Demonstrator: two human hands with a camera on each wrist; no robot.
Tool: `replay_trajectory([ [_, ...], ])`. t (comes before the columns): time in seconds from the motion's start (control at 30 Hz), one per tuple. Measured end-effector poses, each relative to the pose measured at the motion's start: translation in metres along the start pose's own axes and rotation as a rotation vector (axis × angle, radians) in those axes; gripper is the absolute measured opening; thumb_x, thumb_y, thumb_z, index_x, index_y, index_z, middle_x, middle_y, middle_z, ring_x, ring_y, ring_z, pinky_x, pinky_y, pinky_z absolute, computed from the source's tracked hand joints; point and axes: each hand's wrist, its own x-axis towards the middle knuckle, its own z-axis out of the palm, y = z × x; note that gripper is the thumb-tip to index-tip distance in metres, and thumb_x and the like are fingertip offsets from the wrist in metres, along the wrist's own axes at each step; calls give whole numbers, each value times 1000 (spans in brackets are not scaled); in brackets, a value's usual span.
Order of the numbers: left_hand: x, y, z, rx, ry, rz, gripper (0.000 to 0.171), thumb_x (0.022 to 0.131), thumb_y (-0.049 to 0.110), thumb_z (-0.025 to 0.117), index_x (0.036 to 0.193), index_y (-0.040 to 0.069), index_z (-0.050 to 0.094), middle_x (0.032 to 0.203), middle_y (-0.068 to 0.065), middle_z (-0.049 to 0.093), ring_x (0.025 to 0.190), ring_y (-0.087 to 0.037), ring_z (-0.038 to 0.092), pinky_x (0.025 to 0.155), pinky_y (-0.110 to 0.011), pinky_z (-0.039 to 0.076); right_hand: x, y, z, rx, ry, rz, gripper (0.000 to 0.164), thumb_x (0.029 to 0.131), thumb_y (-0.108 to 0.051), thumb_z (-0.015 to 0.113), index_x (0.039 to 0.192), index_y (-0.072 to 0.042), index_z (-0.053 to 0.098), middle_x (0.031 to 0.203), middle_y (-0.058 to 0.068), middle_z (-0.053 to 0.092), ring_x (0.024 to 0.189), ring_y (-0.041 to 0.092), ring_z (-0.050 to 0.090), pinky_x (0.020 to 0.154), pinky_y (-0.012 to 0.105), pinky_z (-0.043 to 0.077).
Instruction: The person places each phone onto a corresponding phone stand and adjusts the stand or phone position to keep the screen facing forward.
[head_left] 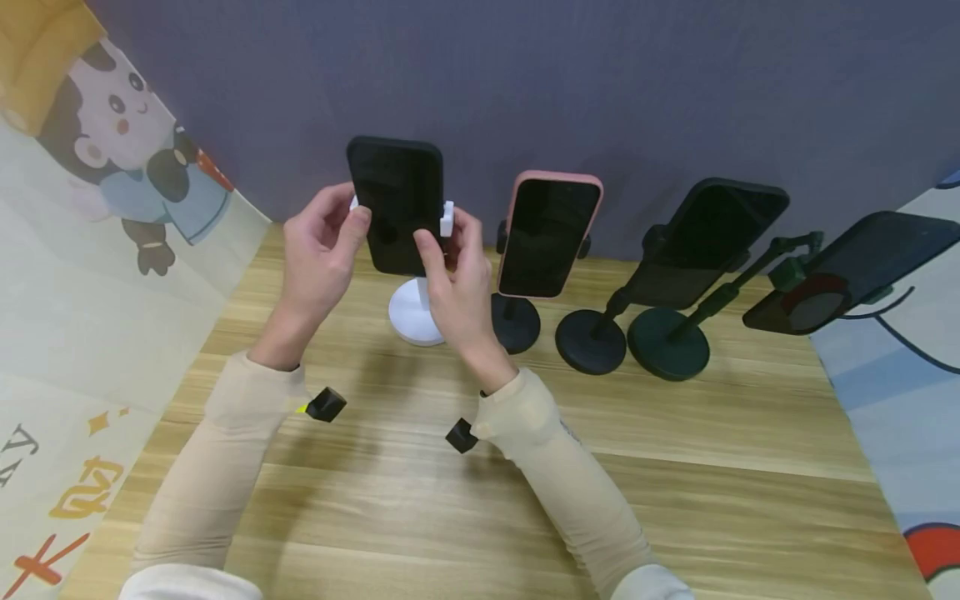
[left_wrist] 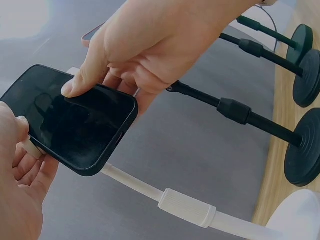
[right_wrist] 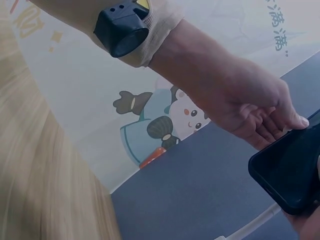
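A black smartphone point(head_left: 397, 208) sits in the white clamp point(head_left: 447, 218) of a phone stand with a round white base point(head_left: 415, 312). My left hand point(head_left: 318, 246) holds the phone's left side, its thumb at the edge and its fingers by the clamp. On the other side my right hand point(head_left: 461, 287) grips the phone, thumb over the lower screen and fingers curled behind. The stand's white stem point(left_wrist: 185, 206) shows below the phone in the left wrist view. Only part of the phone point(right_wrist: 290, 167) appears in the right wrist view.
To the right, a pink-edged phone point(head_left: 551, 237) and two dark phones point(head_left: 705, 242) stand on stands with round bases point(head_left: 590, 342). A grey-blue panel point(head_left: 525, 83) rises behind the wooden table point(head_left: 675, 500). A cable point(head_left: 911, 337) hangs at the far right.
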Motion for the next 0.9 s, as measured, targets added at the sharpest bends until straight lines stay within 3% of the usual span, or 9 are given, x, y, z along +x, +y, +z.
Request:
replay_trajectory([
  [0.2,-1,0,-1,-31,-14,-54,30,90,4,59,116,-10,61,102,-1,66,87,-15,58,79,-18,48,-1,-10,-4,40,-28,85,33,94,-7,55,121,8,44,100,22,61,85,18,58,73,25,49],
  [0.37,-6,1,-3,8,-41,-91,36,90,8,59,123,-6,58,101,0,64,90,-15,59,81,-18,48,-3,-9,-9,72,-65,122,34,95,-8,52,123,8,43,103,22,60,89,18,57,76,26,49],
  [0.6,-18,-7,-7,48,-79,-115,33,91,9,59,119,-8,58,99,0,62,88,-15,59,79,-18,50,-12,-5,-20,10,-145,155,37,95,-8,52,126,9,42,109,23,55,94,24,57,81,34,51],
  [0.77,-33,-19,-10,43,-102,-173,33,92,11,58,118,-9,57,99,0,62,86,-14,61,77,-18,51,-27,10,-28,-34,-210,153,37,94,-6,53,125,10,43,107,23,57,94,27,59,81,40,51],
  [0.9,-46,-28,-9,-14,-118,-206,33,92,9,57,119,-11,56,98,-3,65,83,-16,64,75,-20,53,-43,39,-31,-82,-293,136,37,94,-12,55,125,5,46,104,17,59,92,22,60,79,39,53],
])
